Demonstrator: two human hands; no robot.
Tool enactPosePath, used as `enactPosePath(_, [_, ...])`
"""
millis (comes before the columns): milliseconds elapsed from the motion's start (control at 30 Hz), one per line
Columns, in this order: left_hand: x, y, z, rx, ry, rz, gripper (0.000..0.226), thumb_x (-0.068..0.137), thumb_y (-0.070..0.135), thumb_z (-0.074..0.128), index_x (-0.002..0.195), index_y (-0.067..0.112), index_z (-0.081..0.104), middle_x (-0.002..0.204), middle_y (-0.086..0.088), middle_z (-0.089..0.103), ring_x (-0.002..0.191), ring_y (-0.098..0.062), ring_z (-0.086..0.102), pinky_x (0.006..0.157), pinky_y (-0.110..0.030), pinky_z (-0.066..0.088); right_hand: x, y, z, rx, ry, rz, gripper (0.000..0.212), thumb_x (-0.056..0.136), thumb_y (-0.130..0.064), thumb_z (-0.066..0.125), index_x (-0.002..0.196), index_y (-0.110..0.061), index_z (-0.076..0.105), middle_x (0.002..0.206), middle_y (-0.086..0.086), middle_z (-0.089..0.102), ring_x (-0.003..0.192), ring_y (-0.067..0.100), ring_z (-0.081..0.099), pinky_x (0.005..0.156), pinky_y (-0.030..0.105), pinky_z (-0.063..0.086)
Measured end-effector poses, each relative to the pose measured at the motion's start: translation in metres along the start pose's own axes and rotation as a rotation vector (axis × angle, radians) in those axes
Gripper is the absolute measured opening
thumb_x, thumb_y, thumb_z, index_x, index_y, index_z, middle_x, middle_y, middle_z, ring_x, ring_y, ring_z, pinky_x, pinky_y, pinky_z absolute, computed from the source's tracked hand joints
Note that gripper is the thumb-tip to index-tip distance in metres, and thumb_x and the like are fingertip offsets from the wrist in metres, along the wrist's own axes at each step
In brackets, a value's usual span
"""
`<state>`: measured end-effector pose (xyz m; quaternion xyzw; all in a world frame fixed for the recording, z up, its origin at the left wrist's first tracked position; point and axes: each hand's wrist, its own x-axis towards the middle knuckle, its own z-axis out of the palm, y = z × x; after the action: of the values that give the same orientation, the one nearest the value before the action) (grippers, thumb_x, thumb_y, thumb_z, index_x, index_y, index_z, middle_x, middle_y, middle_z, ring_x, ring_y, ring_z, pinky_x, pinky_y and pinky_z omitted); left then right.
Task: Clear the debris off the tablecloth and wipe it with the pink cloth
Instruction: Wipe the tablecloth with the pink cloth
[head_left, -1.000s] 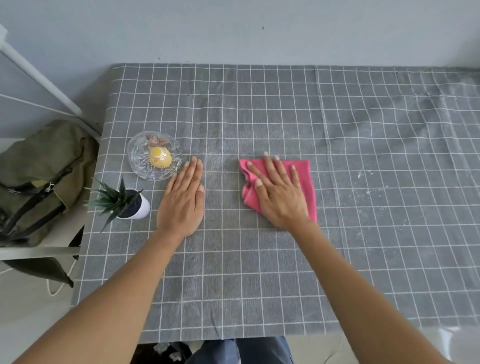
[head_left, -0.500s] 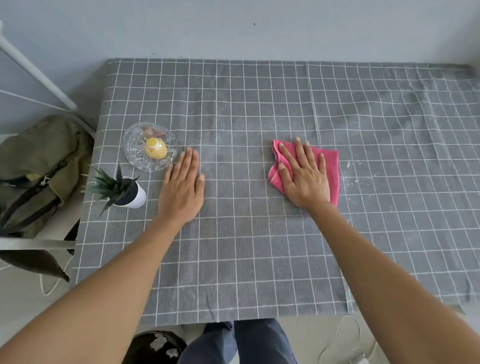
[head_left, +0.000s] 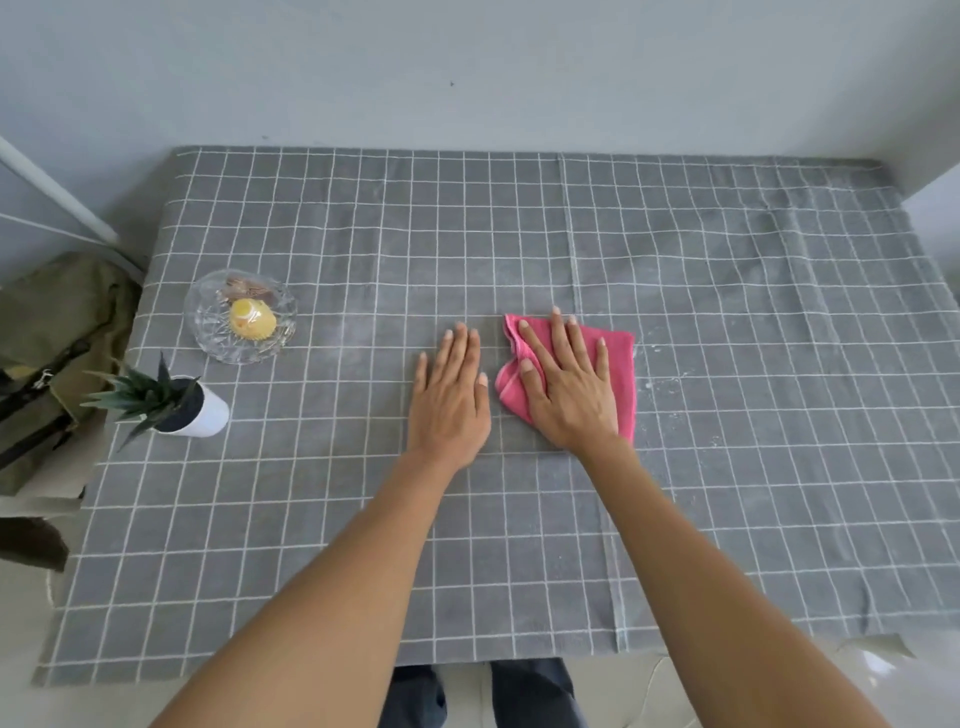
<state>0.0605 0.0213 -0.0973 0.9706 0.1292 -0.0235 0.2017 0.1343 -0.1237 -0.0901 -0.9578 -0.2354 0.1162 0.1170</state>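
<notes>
Head view: our flat right hand (head_left: 569, 387) presses pink cloth (head_left: 621, 364); open tablecloth (head_left: 753, 467) lies rightward. Left hand (head_left: 449, 400) lies flat beside it; glass dish (head_left: 208, 322), potted plant (head_left: 171, 405) sit far left.

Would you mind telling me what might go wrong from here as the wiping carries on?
The right hand presses the folded pink cloth flat; white specks beside it could smear or scatter. The grey checked tablecloth is already wrinkled and may bunch further.
</notes>
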Motion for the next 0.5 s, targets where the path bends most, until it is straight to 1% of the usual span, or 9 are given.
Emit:
enactPosePath(100, [0.001, 0.006, 0.007, 0.064, 0.029, -0.033, 0.057, 0.097, 0.034, 0.004, 0.151, 0.017, -0.001, 0.158, 0.003, -0.006, 0.146, -0.010, -0.008, 0.118, -0.038, -0.008, -0.006, 0.027, -0.007, -0.005, -0.007, -0.024, 0.051, 0.102, -0.047, 0.012, 0.151, -0.045, -0.002, 0.161, -0.007, -0.011, 0.148, 0.013, -0.012, 0.119, 0.045, -0.011])
enactPosePath(200, [-0.001, 0.003, 0.010, 0.111, 0.042, -0.024, 0.057, 0.098, 0.036, 0.002, 0.151, 0.018, -0.003, 0.158, 0.003, -0.006, 0.146, -0.011, -0.007, 0.119, -0.039, -0.005, -0.014, 0.069, -0.017, -0.025, -0.013, -0.011, 0.050, 0.101, -0.050, 0.010, 0.149, -0.048, -0.005, 0.160, -0.009, -0.011, 0.148, 0.013, -0.012, 0.118, 0.043, -0.012])
enactPosePath(367, [0.000, 0.006, 0.012, 0.138, 0.041, -0.042, 0.057, 0.098, 0.038, 0.002, 0.152, 0.019, -0.003, 0.159, 0.004, -0.007, 0.146, -0.010, -0.009, 0.120, -0.039, -0.005, -0.026, 0.150, -0.042, -0.004, 0.020, 0.165, 0.051, 0.101, -0.051, 0.007, 0.150, -0.047, -0.005, 0.162, -0.006, -0.006, 0.148, 0.015, -0.009, 0.119, 0.046, -0.009])
enactPosePath(500, [-0.001, 0.008, 0.013, 0.134, 0.057, -0.042, 0.056, 0.099, 0.037, 0.004, 0.152, 0.019, 0.000, 0.159, 0.004, -0.004, 0.146, -0.009, -0.007, 0.120, -0.040, -0.003, -0.023, 0.153, -0.041, 0.006, 0.039, 0.242, 0.052, 0.102, -0.047, 0.008, 0.152, -0.041, -0.002, 0.163, -0.004, -0.004, 0.149, 0.018, -0.008, 0.118, 0.049, -0.010])
